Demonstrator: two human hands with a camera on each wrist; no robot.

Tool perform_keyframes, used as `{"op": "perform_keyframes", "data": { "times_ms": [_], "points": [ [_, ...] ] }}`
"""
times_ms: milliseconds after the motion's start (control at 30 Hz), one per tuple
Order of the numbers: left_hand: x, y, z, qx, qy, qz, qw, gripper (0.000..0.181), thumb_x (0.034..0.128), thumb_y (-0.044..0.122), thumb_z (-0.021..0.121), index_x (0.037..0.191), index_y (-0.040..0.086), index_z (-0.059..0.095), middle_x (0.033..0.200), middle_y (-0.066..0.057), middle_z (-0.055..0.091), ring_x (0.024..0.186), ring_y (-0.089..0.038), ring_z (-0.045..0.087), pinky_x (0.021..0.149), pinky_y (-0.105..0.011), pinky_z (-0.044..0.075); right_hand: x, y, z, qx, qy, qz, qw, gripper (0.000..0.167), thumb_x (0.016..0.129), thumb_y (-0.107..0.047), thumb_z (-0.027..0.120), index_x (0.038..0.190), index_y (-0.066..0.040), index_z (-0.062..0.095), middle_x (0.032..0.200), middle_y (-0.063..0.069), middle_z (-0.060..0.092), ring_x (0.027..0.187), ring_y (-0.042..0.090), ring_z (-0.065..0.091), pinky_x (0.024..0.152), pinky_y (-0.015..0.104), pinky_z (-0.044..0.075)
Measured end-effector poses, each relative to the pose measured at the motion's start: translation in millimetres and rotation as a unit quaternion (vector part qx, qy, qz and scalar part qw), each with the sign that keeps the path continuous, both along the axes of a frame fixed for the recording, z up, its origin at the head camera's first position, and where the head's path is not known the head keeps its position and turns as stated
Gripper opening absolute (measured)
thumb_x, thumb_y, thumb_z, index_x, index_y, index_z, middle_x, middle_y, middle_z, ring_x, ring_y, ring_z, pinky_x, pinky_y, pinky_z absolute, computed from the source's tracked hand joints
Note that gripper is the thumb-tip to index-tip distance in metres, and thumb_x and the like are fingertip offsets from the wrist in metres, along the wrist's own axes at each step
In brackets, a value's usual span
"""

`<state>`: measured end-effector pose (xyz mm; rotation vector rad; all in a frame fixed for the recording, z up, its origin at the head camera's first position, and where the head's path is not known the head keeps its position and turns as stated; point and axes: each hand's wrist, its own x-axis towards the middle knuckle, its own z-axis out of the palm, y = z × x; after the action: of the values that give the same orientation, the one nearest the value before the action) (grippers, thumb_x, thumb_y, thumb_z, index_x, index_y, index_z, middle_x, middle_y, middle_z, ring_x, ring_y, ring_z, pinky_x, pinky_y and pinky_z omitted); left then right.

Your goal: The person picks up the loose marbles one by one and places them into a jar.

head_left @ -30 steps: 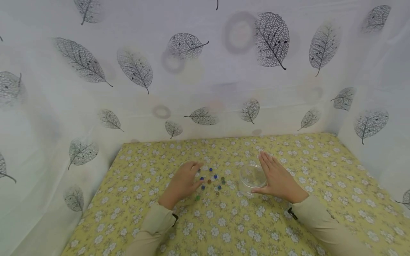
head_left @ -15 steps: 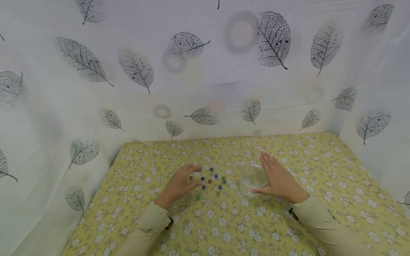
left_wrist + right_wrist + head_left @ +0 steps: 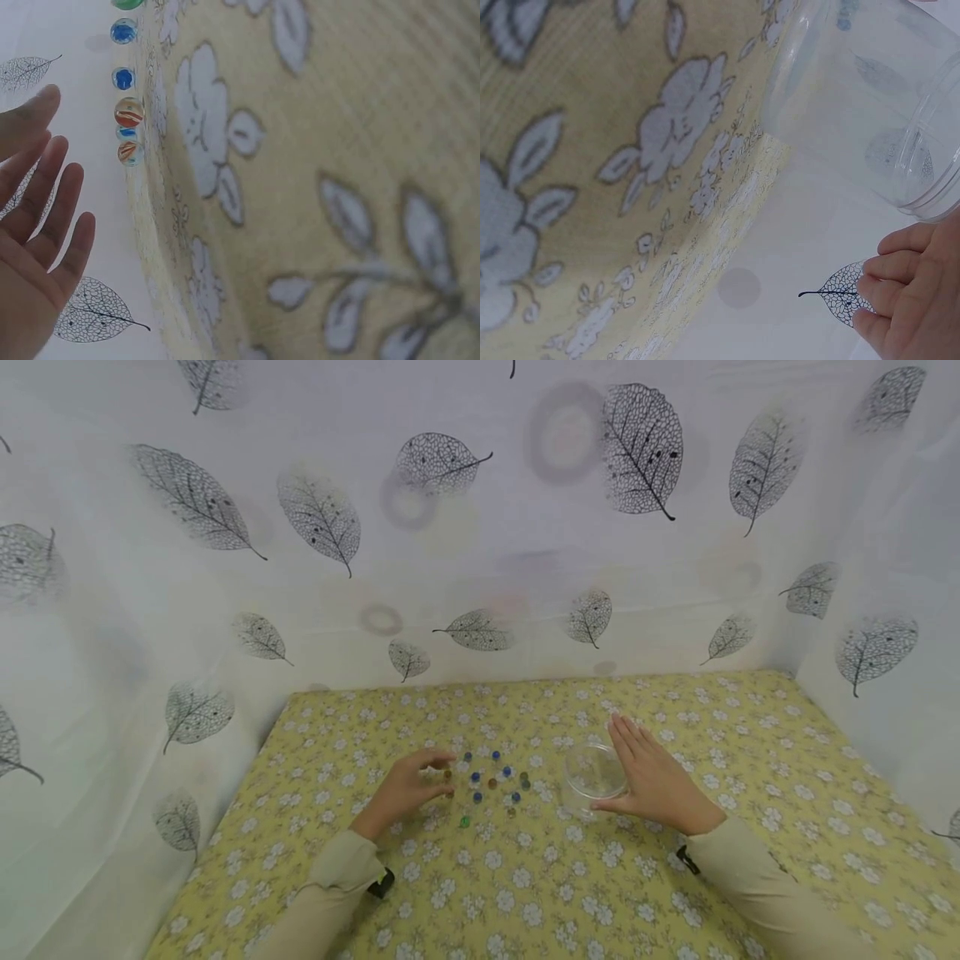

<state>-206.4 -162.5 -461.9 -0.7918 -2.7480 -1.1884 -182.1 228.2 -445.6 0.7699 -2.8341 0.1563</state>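
Observation:
Several glass marbles, among them a blue one (image 3: 477,797) and a green one (image 3: 465,821), lie scattered on the cloth in the head view. My left hand (image 3: 405,787) is at their left side, fingers and thumb apart, close to two orange-brown marbles (image 3: 447,774). In the left wrist view that hand (image 3: 45,217) holds nothing, and a red-striped marble (image 3: 129,112) lies beyond its fingertips. A clear round jar (image 3: 592,772) stands right of the marbles. My right hand (image 3: 656,781) rests against its right side, fingers extended; the right wrist view shows the jar (image 3: 885,112) above the hand (image 3: 919,292).
A yellow cloth with white flowers (image 3: 517,893) covers the table. White curtains printed with leaves (image 3: 495,560) hang behind it and on both sides.
My left hand has moved left, away from the middle of the marbles, uncovering some that it hid before. The right hand and the jar have stayed in place.

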Motion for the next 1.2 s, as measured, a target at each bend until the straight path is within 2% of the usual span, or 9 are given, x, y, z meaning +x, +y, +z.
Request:
{"op": "perform_keyframes", "data": {
  "times_ms": [100,267,467,767,1033,1200],
  "points": [
    [-1.9,-2.1,-0.5,0.001,-0.032,-0.001,0.9995,0.045,0.0775,0.008,0.075,0.12,0.007,0.062,0.108,-0.009,0.067,0.101,-0.026,0.061,0.093,-0.048,0.047,-0.6,-0.2,1.5,-0.001,0.001,0.002,1.0,0.12,0.07,-0.075,0.059,0.148,0.006,0.016,0.154,0.026,0.015,0.141,0.041,0.021,0.113,0.053,0.023],
    [-6.7,-3.0,-2.7,-0.009,-0.084,0.011,0.9964,0.039,0.0795,0.008,0.073,0.117,0.01,0.064,0.109,-0.005,0.067,0.099,-0.021,0.061,0.088,-0.041,0.05,-0.5,-0.7,6.1,-0.002,-0.004,0.0,1.0,0.119,0.071,-0.074,0.06,0.147,0.007,0.017,0.154,0.026,0.014,0.142,0.041,0.019,0.113,0.053,0.022],
    [-9.9,-1.9,-1.0,0.003,-0.138,0.023,0.9902,0.034,0.0804,0.01,0.073,0.114,0.013,0.066,0.108,-0.003,0.067,0.097,-0.019,0.062,0.084,-0.035,0.052,-0.2,-0.5,9.0,-0.006,-0.02,-0.006,0.9998,0.119,0.071,-0.073,0.061,0.148,0.006,0.015,0.155,0.025,0.013,0.142,0.041,0.018,0.113,0.054,0.021],
    [-11.2,-2.4,-6.1,-0.016,-0.147,0.027,0.9887,0.024,0.078,0.014,0.076,0.101,0.009,0.071,0.097,-0.005,0.07,0.076,-0.01,0.06,0.068,-0.025,0.052,0.6,-1.1,8.9,-0.006,-0.033,-0.008,0.9994,0.119,0.072,-0.073,0.06,0.148,0.006,0.014,0.155,0.025,0.012,0.143,0.041,0.017,0.114,0.053,0.019],
    [-7.1,-1.3,-7.1,-0.007,-0.176,0.035,0.9837,0.022,0.0782,0.016,0.076,0.099,0.009,0.073,0.097,-0.005,0.071,0.079,-0.012,0.062,0.071,-0.028,0.053,1.0,-1.1,5.7,-0.006,-0.024,-0.004,0.9997,0.119,0.071,-0.074,0.06,0.147,0.006,0.017,0.155,0.025,0.014,0.142,0.041,0.019,0.114,0.053,0.02],
    [-5.4,-1.7,-8.1,-0.01,-0.177,0.036,0.9834,0.021,0.0781,0.014,0.076,0.099,0.009,0.073,0.101,-0.007,0.071,0.081,-0.012,0.063,0.072,-0.027,0.053,0.9,-1.1,3.3,-0.006,-0.022,-0.002,0.9997,0.118,0.071,-0.074,0.06,0.147,0.007,0.019,0.155,0.024,0.014,0.142,0.041,0.02,0.114,0.053,0.021]
  ]
}}
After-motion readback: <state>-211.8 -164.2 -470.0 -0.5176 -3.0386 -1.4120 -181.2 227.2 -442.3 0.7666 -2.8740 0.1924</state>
